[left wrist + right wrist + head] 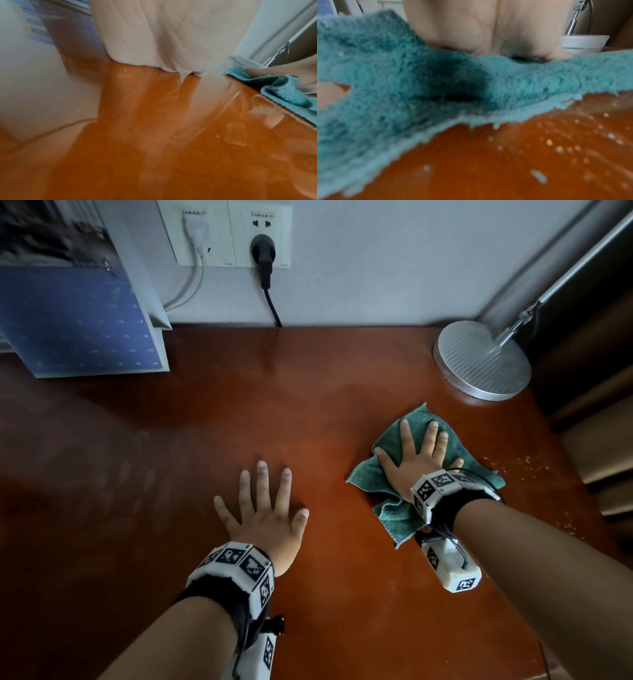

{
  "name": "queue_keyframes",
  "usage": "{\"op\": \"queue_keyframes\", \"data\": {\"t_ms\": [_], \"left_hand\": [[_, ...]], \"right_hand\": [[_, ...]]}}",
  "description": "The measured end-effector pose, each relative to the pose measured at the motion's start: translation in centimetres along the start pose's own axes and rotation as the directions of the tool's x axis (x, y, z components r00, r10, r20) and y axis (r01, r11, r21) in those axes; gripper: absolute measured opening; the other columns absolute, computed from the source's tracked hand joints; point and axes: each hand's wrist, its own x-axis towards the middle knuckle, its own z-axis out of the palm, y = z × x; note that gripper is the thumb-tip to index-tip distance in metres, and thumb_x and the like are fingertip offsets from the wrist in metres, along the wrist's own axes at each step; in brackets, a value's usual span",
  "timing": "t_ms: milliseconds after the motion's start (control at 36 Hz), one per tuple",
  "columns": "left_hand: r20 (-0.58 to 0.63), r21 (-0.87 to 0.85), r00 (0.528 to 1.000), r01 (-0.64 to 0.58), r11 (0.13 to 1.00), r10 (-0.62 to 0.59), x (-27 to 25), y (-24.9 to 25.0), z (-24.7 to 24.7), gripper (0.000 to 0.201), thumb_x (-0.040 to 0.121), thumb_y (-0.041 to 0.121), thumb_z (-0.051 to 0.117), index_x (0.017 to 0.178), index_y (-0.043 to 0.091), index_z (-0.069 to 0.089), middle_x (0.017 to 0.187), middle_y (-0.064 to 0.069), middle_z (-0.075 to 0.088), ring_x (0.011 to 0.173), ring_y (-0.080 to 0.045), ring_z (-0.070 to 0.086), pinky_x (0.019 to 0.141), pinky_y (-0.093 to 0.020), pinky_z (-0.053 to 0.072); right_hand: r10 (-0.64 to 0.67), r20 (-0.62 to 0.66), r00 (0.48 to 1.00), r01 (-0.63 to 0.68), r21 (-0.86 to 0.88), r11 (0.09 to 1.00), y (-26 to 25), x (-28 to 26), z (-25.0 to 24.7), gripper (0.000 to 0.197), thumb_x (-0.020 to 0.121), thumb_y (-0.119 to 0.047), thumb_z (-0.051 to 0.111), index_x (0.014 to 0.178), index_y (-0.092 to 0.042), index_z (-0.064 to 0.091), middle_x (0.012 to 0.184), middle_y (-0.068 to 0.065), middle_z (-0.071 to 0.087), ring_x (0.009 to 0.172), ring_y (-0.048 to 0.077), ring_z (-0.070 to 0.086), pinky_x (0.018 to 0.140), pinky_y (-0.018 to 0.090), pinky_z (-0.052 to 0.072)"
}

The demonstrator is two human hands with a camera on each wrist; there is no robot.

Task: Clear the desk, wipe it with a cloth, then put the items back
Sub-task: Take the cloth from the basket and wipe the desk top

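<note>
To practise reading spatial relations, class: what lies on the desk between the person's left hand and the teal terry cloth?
Nothing: in the head view, only bare glossy reddish-brown wooden desk separates the left hand from the teal terry cloth.

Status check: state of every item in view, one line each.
Cloth: crumpled, flat on desk, under right hand.
Right hand: open, fingers spread, pressing cloth.
Left hand: open, flat on bare desk.
Desk: glossy, mostly bare.
Crumbs: scattered right of cloth.
Lamp base: on desk, back right; head out of view.
Black plug: in wall socket.
White plug: in wall socket.
</note>
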Motion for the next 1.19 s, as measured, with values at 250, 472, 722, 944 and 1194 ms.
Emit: {"op": "queue_keyframes", "data": {"t_ms": [250,472,722,944,1194], "left_hand": [[-0.005,0.021,1.0,0.019,1.0,-0.019,-0.1,0.1,0.0,0.062,0.094,0.057,0.005,0.139,0.036,-0.032,0.145,0.0,-0.045,0.137,-0.026,-0.035,0.108,-0.061,-0.015],[-0.022,0.032,0.999,0.046,0.998,-0.045,-0.2,0.3,0.0,0.063,0.094,0.059,0.006,0.14,0.036,-0.032,0.146,0.001,-0.044,0.138,-0.025,-0.034,0.108,-0.061,-0.014],[-0.015,0.026,0.998,0.06,0.998,-0.059,-0.1,0.3,-0.1,0.063,0.093,0.06,0.006,0.14,0.038,-0.031,0.145,0.003,-0.045,0.138,-0.023,-0.035,0.109,-0.06,-0.014],[-0.021,0.026,0.998,0.067,0.997,-0.066,-0.3,0.5,0.0,0.063,0.093,0.06,0.006,0.14,0.038,-0.031,0.145,0.003,-0.045,0.137,-0.023,-0.035,0.109,-0.06,-0.015],[-0.042,0.025,0.996,0.079,0.997,-0.078,-0.5,0.7,0.0,0.063,0.094,0.059,0.007,0.141,0.038,-0.028,0.147,0.005,-0.042,0.139,-0.022,-0.033,0.111,-0.059,-0.013]], "right_hand": [[-0.004,-0.018,1.0,0.003,-0.021,1.0,0.9,-0.8,0.5,0.087,0.077,-0.083,0.013,0.145,-0.041,-0.019,0.155,0.007,-0.027,0.144,0.03,-0.019,0.11,0.065,0.001],[-0.024,-0.04,0.999,0.023,-0.032,0.999,2.3,-1.9,1.2,0.087,0.077,-0.083,0.012,0.146,-0.04,-0.018,0.155,0.009,-0.025,0.144,0.03,-0.017,0.11,0.064,0.001],[-0.025,-0.021,0.999,0.023,-0.058,0.998,4.2,-3.5,1.7,0.086,0.077,-0.082,0.01,0.145,-0.039,-0.021,0.155,0.009,-0.027,0.144,0.03,-0.018,0.11,0.064,0.002],[-0.036,-0.013,0.999,0.035,-0.062,0.997,5.7,-4.7,2.1,0.086,0.077,-0.081,0.01,0.145,-0.038,-0.021,0.154,0.01,-0.028,0.144,0.031,-0.019,0.11,0.065,0.002],[-0.053,0.002,0.999,0.052,-0.119,0.991,7.4,-6.8,2.8,0.086,0.077,-0.08,0.005,0.144,-0.035,-0.026,0.153,0.014,-0.028,0.144,0.033,-0.017,0.11,0.066,0.008]]}}
